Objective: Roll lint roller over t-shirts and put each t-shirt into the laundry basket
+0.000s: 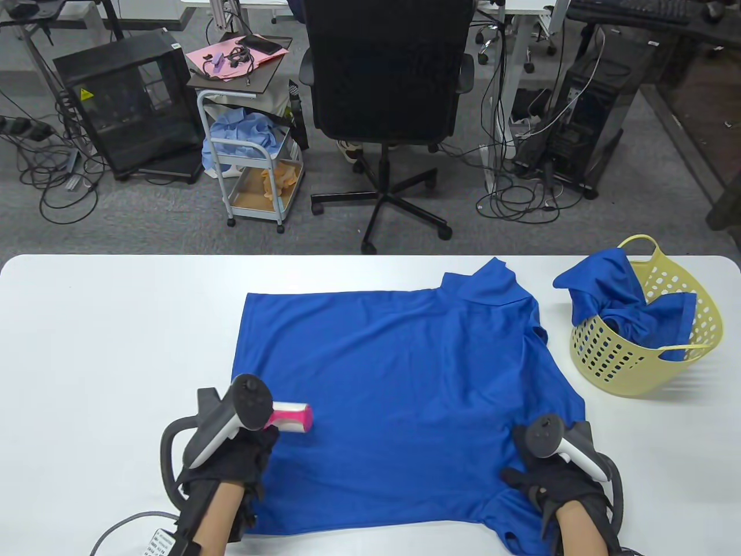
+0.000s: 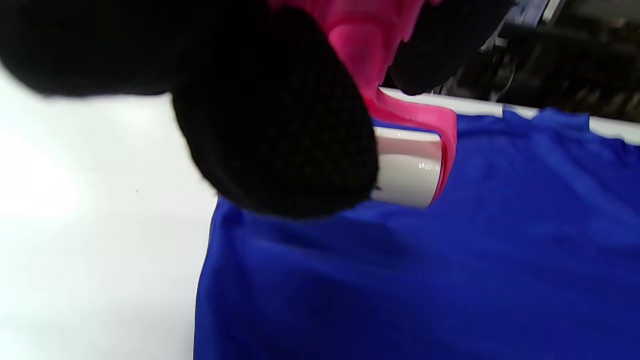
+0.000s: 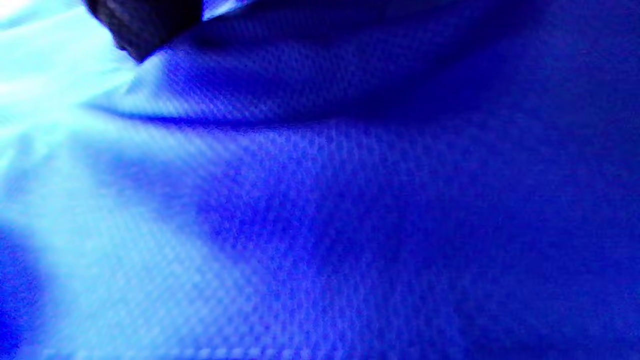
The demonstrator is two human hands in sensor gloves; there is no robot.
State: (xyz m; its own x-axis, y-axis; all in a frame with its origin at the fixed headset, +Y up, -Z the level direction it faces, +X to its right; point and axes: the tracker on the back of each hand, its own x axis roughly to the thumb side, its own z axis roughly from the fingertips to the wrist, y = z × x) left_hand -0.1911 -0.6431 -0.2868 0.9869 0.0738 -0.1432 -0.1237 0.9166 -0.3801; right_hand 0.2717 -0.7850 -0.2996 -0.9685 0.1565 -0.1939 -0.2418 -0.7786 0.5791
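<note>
A blue t-shirt (image 1: 399, 399) lies spread flat on the white table (image 1: 104, 347), its collar end toward the right and far side, its straight hem toward the left, so its long axis runs roughly left to right across the table. Your left hand (image 1: 234, 457), in a black glove, has its fingers curled around the pink handle of the lint roller (image 1: 291, 417). The roller rests on the near left part of the shirt, with its white drum pointing to the right and its long axis running left to right. In the left wrist view the drum (image 2: 407, 167) sits right on the blue cloth, close to the shirt's left edge. Your right hand (image 1: 558, 472) rests on the near right part of the shirt, near a sleeve; whether its fingers lie flat or pinch the cloth you cannot tell, since the right wrist view shows only blurred blue fabric. At the far right of the table stands a yellow laundry basket (image 1: 703, 330), with another blue t-shirt (image 1: 619, 301) bunched inside it and spilling over the rim.
</note>
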